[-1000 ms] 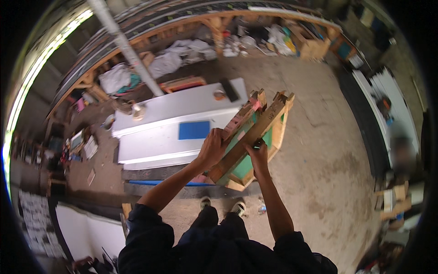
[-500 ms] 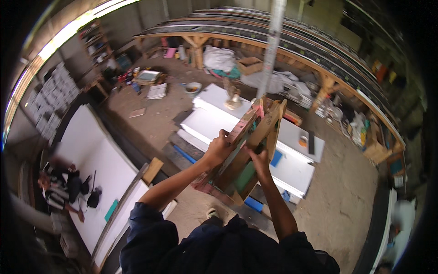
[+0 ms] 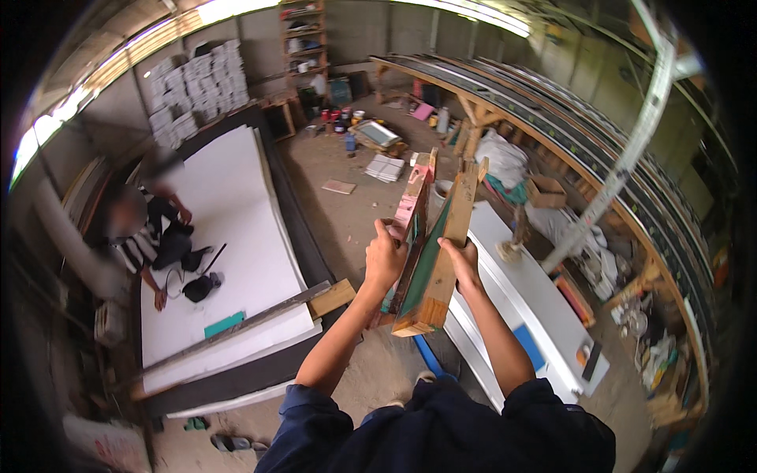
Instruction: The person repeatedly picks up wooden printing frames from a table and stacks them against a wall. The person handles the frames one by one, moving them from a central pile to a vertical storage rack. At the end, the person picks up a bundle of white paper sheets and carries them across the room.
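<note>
In front of my body I hold two wooden screen-printing frames side by side, tilted on edge. My left hand [image 3: 385, 258] is closed on the left screen frame [image 3: 411, 199], whose wood is stained pink. Closed round the outer edge of the right screen frame [image 3: 426, 307] is my right hand [image 3: 463, 265], thumb on the bare wood. Green mesh [image 3: 432, 251] shows on the inner side of the right frame. The two frames lean close together at their near ends, with a narrow gap farther up. My fingers behind the wood are hidden.
Left stands a long white-topped table [image 3: 229, 181], with a wooden bar [image 3: 236, 337] across its near end and two people at its far side. On the right is a low table of white sheets [image 3: 505, 299]. A slanting metal pole [image 3: 623, 169] and a long rack [image 3: 544, 102] stand beyond.
My view has swung left, bringing more of the left table and the people into sight. The frames have turned more upright, edge toward me, still in both hands.
</note>
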The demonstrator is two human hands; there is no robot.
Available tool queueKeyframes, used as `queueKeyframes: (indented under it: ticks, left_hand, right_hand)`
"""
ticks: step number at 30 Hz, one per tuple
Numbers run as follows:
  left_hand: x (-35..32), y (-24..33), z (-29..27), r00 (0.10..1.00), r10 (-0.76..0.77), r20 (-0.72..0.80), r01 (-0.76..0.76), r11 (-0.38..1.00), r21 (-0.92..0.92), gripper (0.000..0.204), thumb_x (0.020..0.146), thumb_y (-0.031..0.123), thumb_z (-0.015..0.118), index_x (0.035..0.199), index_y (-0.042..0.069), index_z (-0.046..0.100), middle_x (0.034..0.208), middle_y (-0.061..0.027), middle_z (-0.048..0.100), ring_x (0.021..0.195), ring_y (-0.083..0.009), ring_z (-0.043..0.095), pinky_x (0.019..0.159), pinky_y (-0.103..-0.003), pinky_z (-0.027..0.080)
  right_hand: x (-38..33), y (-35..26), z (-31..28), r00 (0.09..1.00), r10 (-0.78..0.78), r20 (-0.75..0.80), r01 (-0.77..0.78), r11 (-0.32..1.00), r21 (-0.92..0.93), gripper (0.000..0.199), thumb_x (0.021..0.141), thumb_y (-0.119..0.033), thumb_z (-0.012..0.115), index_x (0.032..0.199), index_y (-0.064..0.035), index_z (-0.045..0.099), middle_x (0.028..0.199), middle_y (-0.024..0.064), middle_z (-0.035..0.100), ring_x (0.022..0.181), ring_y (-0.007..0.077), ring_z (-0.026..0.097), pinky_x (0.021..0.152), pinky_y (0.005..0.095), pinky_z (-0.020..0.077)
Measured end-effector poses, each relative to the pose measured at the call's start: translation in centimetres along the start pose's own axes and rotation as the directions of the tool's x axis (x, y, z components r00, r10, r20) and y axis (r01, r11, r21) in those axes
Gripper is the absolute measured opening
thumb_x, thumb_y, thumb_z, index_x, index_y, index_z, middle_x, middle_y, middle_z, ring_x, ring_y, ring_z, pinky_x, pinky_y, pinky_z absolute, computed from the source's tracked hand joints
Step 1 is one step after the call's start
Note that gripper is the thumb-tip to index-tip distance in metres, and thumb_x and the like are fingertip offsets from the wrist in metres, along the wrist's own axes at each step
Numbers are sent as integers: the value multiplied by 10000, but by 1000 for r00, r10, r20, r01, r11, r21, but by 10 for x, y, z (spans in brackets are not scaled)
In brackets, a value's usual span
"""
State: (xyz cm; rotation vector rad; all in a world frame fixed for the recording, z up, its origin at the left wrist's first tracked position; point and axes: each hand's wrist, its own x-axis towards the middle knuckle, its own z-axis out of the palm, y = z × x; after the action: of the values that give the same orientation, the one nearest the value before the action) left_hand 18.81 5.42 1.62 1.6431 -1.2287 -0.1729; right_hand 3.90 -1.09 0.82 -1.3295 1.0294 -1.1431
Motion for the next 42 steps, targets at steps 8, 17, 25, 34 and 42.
queueKeyframes:
  ticks: [8, 17, 25, 34, 42]
  left_hand:
    - [96, -69, -36, 950, -220, -223, 235, 971, 46, 414, 695, 120, 607, 1017, 2, 375, 738, -208, 589, 701, -360, 582, 632, -412, 443]
    - [251, -163, -17, 896, -315, -312, 372, 917, 142, 397, 704, 106, 608, 1010, 11, 374, 647, -186, 562, 630, -371, 555, 595, -440, 417]
    - [385, -239, -17, 832, -362, -420, 439, 893, 100, 420, 706, 115, 623, 1036, 9, 384, 643, -176, 554, 608, -329, 559, 554, -399, 420]
    - [540, -409, -18, 816, -429, -387, 506, 854, 121, 432, 702, 130, 638, 1049, 16, 407, 652, -130, 548, 585, -248, 546, 541, -351, 422]
    - [749, -513, -39, 834, -438, -336, 497, 860, 112, 420, 718, 120, 629, 1060, 13, 410, 691, -130, 549, 628, -245, 547, 592, -343, 428]
  right_hand:
    - [125, 38, 94, 930, -105, 353, 143, 986, -82, 356, 638, -225, 689, 868, 19, 571, 799, 103, 602, 711, 174, 569, 653, 290, 439]
    - [311, 60, 192, 840, -131, 526, 175, 984, -34, 291, 655, -154, 677, 854, 18, 553, 741, 84, 593, 633, 162, 572, 599, 277, 450]
    - [459, 44, 290, 817, -135, 560, 172, 985, -14, 339, 660, -162, 685, 893, 31, 534, 795, 103, 574, 687, 174, 568, 629, 291, 450]
    - [629, 115, 439, 736, -185, 652, 296, 953, -63, 430, 629, -162, 698, 970, 37, 528, 852, 115, 576, 747, 185, 553, 683, 297, 444]
    - [804, 142, 614, 783, -185, 594, 359, 914, -188, 457, 619, -183, 704, 969, 50, 525, 892, 167, 529, 827, 235, 528, 713, 315, 437]
